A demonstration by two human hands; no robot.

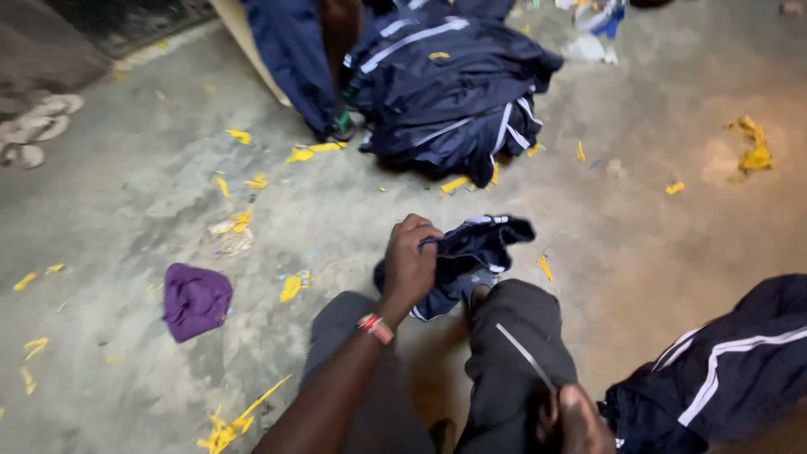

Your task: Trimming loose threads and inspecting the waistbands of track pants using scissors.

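My left hand (410,262) is closed on a small navy garment with white stripes (481,245), holding it just above the floor in front of my knees. A red and white band sits on that wrist. At the bottom edge, my right hand (582,422) grips a thin metal blade (525,357) that looks like scissors. The blade points up and left across my right knee in dark grey trousers (513,336). Most of the right hand is cut off by the frame.
A pile of navy striped garments (445,84) lies ahead on the concrete floor (151,185), and another navy garment (723,370) is at my right. A purple cloth (195,298) lies left. Yellow fabric scraps (244,220) are scattered about. Pale sandals (38,126) sit far left.
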